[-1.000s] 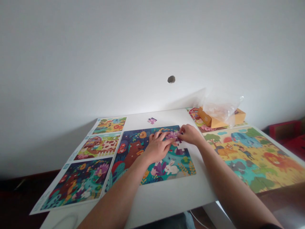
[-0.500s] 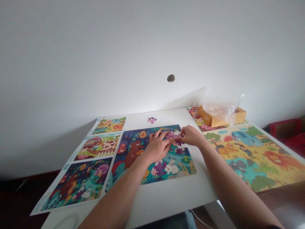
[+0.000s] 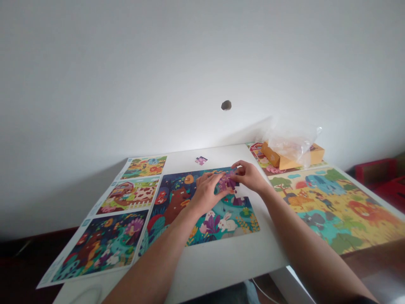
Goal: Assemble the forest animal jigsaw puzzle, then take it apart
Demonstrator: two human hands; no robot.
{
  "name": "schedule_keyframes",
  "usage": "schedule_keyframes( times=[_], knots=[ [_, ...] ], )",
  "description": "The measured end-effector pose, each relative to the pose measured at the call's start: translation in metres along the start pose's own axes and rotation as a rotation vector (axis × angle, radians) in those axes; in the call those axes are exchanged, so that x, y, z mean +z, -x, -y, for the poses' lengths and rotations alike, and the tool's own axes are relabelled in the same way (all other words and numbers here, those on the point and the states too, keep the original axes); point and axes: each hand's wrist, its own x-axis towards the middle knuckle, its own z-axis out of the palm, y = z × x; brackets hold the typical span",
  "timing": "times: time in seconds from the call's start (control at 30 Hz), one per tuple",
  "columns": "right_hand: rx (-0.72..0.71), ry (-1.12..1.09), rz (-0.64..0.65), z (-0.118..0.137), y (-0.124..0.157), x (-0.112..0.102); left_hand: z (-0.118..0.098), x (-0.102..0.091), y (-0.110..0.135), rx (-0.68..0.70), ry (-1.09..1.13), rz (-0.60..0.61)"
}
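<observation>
the right hand (image 3: 249, 176) has its grip drawn together, fingertips clamped on a purple cardboard jigsaw piece (image 3: 226, 182), which sits near the upper edge of a dark blue bear-and-rabbit jigsaw puzzle (image 3: 229, 223) on the white surface (image 3: 215, 261); the left hand (image 3: 206, 194) lies with fingers apart on the puzzle, just beside it. a small loose pink jigsaw piece (image 3: 201, 160) lies at 12 o'clock, printed picture sheets (image 3: 104, 240) at 9, a yellow animal jigsaw puzzle (image 3: 335, 211) at 3, an orange cardboard box (image 3: 272, 154) under clear plastic at 1; the small print on the sheets is too small to read

Left hand (image 3: 205, 195), right hand (image 3: 249, 176) close, fingers (image 3: 236, 168) curled down
</observation>
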Motion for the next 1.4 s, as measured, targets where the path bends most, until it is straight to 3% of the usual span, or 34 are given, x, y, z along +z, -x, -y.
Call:
schedule_keyframes(
  times=[0.2, 0.47, 0.77, 0.87, 1.03, 1.13, 1.3, 1.4],
  knots=[
    [0.008, -0.282, 0.09, 0.013, 0.003, 0.0, 0.006, 0.002, -0.002, 0.0, 0.08, -0.086],
    [-0.05, -0.367, 0.069, 0.018, 0.005, -0.002, 0.001, -0.003, -0.001, 0.01, 0.093, -0.13],
    [-0.118, -0.327, 0.032, 0.004, 0.0, -0.004, 0.002, 0.001, -0.001, 0.036, 0.111, -0.12],
    [-0.119, -0.361, -0.069, 0.0, -0.003, -0.008, 0.004, 0.003, 0.0, 0.054, 0.095, -0.099],
    [-0.091, -0.526, -0.349, 0.002, -0.005, -0.014, 0.002, 0.002, 0.0, 0.109, 0.073, -0.08],
    [-0.07, -0.556, -0.417, 0.004, -0.005, -0.016, 0.001, 0.001, -0.001, 0.11, 0.073, -0.096],
    [-0.053, -0.46, -0.398, 0.006, -0.003, -0.021, -0.001, -0.002, -0.002, 0.131, 0.086, -0.062],
    [-0.017, -0.299, -0.197, 0.002, -0.001, -0.026, -0.003, -0.004, -0.001, 0.185, 0.084, 0.021]
  ],
)
